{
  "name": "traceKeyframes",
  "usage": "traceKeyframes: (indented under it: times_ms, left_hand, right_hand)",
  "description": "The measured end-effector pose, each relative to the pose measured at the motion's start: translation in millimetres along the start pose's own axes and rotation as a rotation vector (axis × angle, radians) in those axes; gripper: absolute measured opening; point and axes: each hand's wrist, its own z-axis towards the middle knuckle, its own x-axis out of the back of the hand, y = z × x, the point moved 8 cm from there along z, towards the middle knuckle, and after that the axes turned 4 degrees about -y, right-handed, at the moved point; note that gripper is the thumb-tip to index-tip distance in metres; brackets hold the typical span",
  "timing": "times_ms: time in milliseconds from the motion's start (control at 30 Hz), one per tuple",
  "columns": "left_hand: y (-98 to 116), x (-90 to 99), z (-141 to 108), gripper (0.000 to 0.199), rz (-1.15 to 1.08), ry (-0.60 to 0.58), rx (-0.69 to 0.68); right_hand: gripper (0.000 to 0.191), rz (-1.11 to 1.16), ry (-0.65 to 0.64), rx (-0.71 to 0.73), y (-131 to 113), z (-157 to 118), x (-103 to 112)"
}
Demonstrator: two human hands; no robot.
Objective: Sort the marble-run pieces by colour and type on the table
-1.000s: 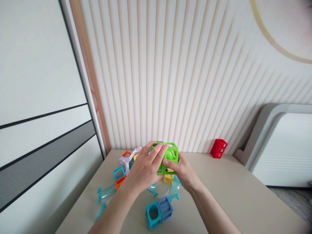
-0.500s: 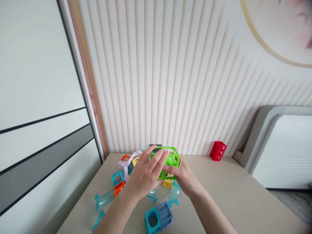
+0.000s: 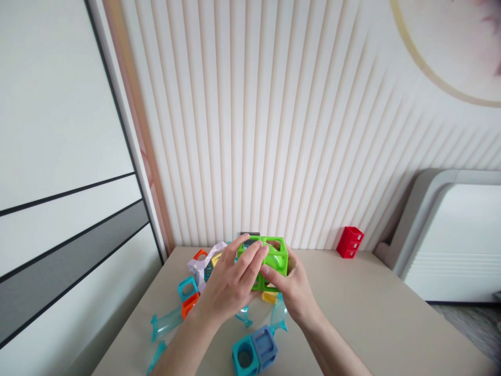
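Both hands hold joined green cube frames (image 3: 277, 261) above the table, near its back edge. My left hand (image 3: 230, 279) wraps the left part, its fingers lying over the top and front. My right hand (image 3: 295, 287) grips the right side, thumb pressed on the front face. Below the green frames lie a yellow block (image 3: 270, 297) and a clear blue tube piece (image 3: 279, 315). Closer to me, a teal cube (image 3: 245, 356) touches a blue cube (image 3: 265, 347).
Left on the table (image 3: 344, 324) are a lilac zigzag piece (image 3: 199, 267), a light-blue cube (image 3: 188, 288), an orange block (image 3: 190, 305) and a clear blue tube (image 3: 167, 324). A red block stack (image 3: 350, 242) stands by the ribbed wall at right.
The green frames have turned slightly in my hands and shifted a little left, showing more of their right side. My right hand has moved slightly left with them.
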Motion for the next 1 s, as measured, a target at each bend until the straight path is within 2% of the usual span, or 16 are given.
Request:
traceKeyframes:
  times_ms: [300, 433, 633, 733, 800, 867, 1000]
  left_hand:
    - [2.7, -1.1, -1.2, 0.074, -0.014, 0.016, -0.001]
    - [-1.2, -4.5, 0.4, 0.078, -0.033, -0.037, 0.020]
    - [-13.2, -22.5, 2.3, 0.102, -0.118, -0.187, 0.199]
    - [-17.2, -25.4, -2.2, 0.113, -0.290, -0.201, 0.278]
    - [-26.5, -25.3, -8.6, 0.107, -0.460, -0.170, 0.392]
    - [-38.5, -28.4, -17.1, 0.089, -0.675, -0.141, 0.540]
    - [-46.4, -47.1, -24.9, 0.057, -1.096, -0.208, 0.725]
  right_hand:
    - [0.046, -0.002, 0.026, 0.013, 0.2, -1.6, 1.1]
    - [0.050, -0.015, 0.041, 0.035, 1.2, -2.2, 1.4]
    - [0.063, -0.072, 0.056, 0.023, 11.2, 6.3, 7.9]
    - [0.064, -0.004, 0.057, -0.016, 17.5, 11.2, 18.0]
    - [0.061, 0.031, 0.040, -0.013, 17.8, 14.0, 24.1]
    - [0.057, 0.043, -0.002, 0.002, 16.8, 16.3, 26.8]
    - [0.059, -0.093, -0.021, 0.023, 20.3, 19.3, 28.9]
